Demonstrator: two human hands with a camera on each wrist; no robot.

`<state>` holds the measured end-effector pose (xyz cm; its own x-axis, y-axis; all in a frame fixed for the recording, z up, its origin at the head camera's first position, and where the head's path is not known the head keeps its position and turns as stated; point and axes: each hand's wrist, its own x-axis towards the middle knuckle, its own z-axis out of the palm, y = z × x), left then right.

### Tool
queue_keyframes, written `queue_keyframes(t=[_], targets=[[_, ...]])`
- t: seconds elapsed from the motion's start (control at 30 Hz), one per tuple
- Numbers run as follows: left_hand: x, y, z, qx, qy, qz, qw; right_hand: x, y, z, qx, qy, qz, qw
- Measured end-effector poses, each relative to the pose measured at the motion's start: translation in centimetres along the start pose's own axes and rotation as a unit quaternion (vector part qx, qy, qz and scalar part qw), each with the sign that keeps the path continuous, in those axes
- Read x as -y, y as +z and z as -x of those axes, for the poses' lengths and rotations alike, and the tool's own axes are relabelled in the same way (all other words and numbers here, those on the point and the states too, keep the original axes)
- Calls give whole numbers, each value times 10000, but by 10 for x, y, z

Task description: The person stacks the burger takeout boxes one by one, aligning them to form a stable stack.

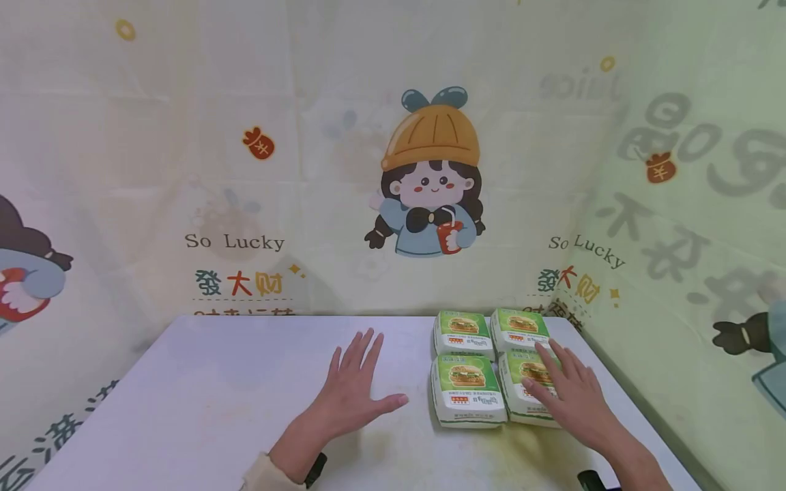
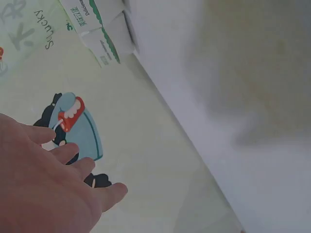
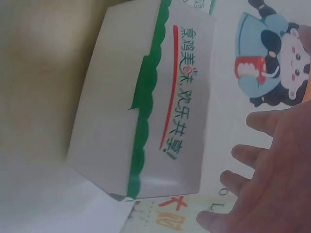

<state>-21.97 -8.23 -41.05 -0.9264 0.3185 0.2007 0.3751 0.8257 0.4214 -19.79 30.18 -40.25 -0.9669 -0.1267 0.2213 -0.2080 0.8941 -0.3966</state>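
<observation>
Several white and green burger boxes are grouped in two rows at the table's right: a front-left box (image 1: 469, 395), a front-right box (image 1: 522, 406), a back-left box (image 1: 463, 334) and a back-right box (image 1: 520, 329). My right hand (image 1: 574, 399) hovers over the front-right box with fingers spread, overlapping part of its lid in the head view. In the right wrist view, the fingertips are beside a white box (image 3: 187, 97) with a green scalloped edge, not gripping it. To the left of the boxes, my left hand (image 1: 350, 399) is raised above the table, fingers and thumb spread, holding nothing.
The white table (image 1: 202, 395) backs onto a printed cloth (image 1: 331, 204) with cartoon figures and lettering. Another stretch of cloth (image 1: 675, 273) runs along the right side, close to the boxes. A dark band (image 1: 316, 470) is on the left wrist.
</observation>
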Motion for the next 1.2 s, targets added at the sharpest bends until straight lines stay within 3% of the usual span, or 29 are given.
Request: queue_keyframes(t=[0.27, 0.53, 0.8, 1.2], targets=[[-15, 12, -9, 159, 133, 922, 9955, -21, 7, -4, -308, -44, -638, 9975], [-31, 24, -17, 312, 164, 1633, 9859, -36, 8, -8, -123, 149, -1271, 9917], [-47, 45, -23, 793, 185, 2416, 9669, -45, 11, -4, -38, 336, -1827, 9826], [-63, 69, -38, 1005, 200, 2508, 9626, -52, 23, -6, 83, 162, -1834, 9829]])
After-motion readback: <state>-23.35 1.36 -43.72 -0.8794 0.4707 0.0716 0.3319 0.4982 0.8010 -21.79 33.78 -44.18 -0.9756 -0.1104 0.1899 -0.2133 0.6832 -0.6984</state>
